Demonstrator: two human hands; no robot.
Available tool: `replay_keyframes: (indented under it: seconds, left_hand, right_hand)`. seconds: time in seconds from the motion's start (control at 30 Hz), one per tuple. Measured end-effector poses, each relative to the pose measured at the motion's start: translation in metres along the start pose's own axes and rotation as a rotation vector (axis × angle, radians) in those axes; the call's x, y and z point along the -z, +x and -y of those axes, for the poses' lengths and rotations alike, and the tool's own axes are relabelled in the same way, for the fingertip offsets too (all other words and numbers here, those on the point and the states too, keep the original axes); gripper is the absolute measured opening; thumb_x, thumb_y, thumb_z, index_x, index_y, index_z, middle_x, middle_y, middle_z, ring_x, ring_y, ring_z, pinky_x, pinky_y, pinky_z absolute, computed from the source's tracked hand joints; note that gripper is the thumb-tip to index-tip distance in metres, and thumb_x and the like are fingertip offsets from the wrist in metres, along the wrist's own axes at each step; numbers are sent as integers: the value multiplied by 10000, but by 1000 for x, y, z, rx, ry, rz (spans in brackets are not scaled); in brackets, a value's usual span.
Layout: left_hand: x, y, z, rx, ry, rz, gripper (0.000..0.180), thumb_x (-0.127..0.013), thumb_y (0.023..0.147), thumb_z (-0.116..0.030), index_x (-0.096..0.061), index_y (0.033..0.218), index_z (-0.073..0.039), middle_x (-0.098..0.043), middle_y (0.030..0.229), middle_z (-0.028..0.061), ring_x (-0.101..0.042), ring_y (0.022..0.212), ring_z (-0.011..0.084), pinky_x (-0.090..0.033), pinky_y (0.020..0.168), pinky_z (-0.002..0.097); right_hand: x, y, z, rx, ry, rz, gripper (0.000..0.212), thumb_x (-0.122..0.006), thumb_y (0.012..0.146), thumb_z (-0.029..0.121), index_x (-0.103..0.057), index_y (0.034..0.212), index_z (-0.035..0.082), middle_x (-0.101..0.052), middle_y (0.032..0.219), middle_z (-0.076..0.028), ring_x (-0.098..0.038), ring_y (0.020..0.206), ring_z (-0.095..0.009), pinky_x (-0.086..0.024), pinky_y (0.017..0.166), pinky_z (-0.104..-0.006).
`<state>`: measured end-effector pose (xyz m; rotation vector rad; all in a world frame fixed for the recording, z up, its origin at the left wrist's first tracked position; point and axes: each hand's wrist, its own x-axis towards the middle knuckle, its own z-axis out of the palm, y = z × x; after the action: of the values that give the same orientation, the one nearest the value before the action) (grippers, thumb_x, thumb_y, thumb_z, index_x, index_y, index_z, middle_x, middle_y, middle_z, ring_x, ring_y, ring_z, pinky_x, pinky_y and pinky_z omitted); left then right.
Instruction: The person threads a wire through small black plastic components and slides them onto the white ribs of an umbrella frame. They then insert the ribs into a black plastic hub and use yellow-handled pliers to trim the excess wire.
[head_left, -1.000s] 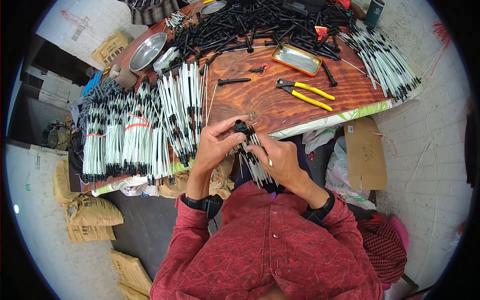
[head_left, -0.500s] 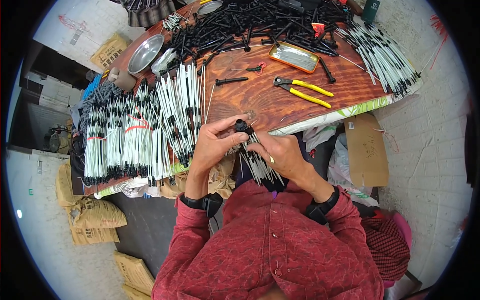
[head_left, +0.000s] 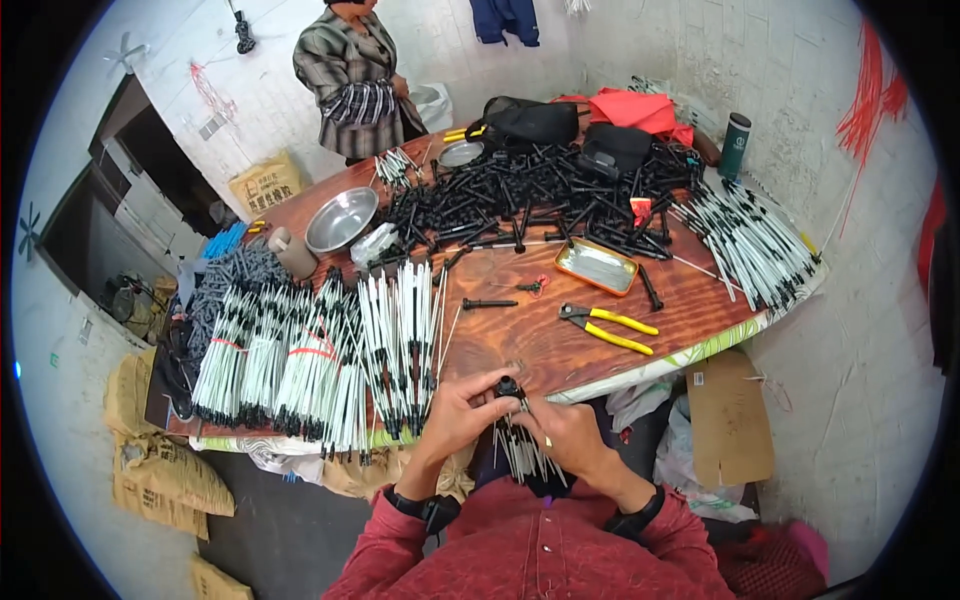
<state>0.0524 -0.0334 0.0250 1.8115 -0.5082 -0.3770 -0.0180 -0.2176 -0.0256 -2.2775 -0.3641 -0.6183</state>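
In front of my body, both hands meet at a black plastic tube with a round, open end. My left hand is closed, pinching the tube between thumb and fingers. My right hand is closed against the tube's other side; its fingertips are partly hidden. Just below them, a bundle of thin white rods hangs over my lap, and what supports it cannot be seen. Nearest on the table lie yellow-handled pliers, a single black tube and small red-handled scissors.
White rod bundles with black fittings line the table's left edge; more rods lie at right. Behind are heaped black parts, a metal bowl, an orange-rimmed tin and a green flask. Another person stands at the far side.
My view has tilted upward, bringing the other person and the far wall into sight. Both hands remain together at the black tube, with little visible change in their grip.
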Motion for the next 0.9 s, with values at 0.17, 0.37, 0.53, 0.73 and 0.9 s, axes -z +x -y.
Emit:
replay_keyframes:
  seconds: [0.17,0.37,0.53,0.73,0.9]
  left_hand:
    - [2,16,1,-93,173,-39,344,-758,852,-77,-717,1192,-38,-630,860,-70,-532,760,19,-455,668,202]
    - [13,24,1,-13,41,49,367,-757,857,-73,-696,1214,-13,-658,946,-16,-583,861,56,-488,773,225]
    - [17,14,12,-28,11,103,384,-767,852,-69,-690,1224,-10,-665,980,-4,-594,882,65,-489,793,231]
    - [25,12,13,-20,-110,164,387,-782,839,-61,-694,1211,-4,-682,977,8,-608,888,75,-493,795,235]
    - [33,13,24,-59,-182,227,382,-785,845,-38,-692,1212,9,-705,1035,33,-621,902,71,-498,778,229]
  right_hand:
    - [-3,11,-16,52,18,3,275,-735,897,292,-617,943,49,-605,609,-148,-638,545,-328,-481,480,-436]
    - [6,19,-14,39,188,-14,194,-687,935,224,-610,902,49,-621,681,-150,-632,594,-344,-466,510,-437]
    - [6,8,-9,8,192,14,185,-665,947,190,-597,858,42,-620,692,-141,-625,601,-344,-454,513,-428]
    - [1,7,-3,-2,175,18,170,-684,914,132,-603,797,38,-580,645,-142,-607,561,-341,-432,489,-414]
    - [-5,8,2,8,211,-43,194,-695,896,120,-577,763,42,-562,616,-133,-604,541,-324,-429,478,-413]
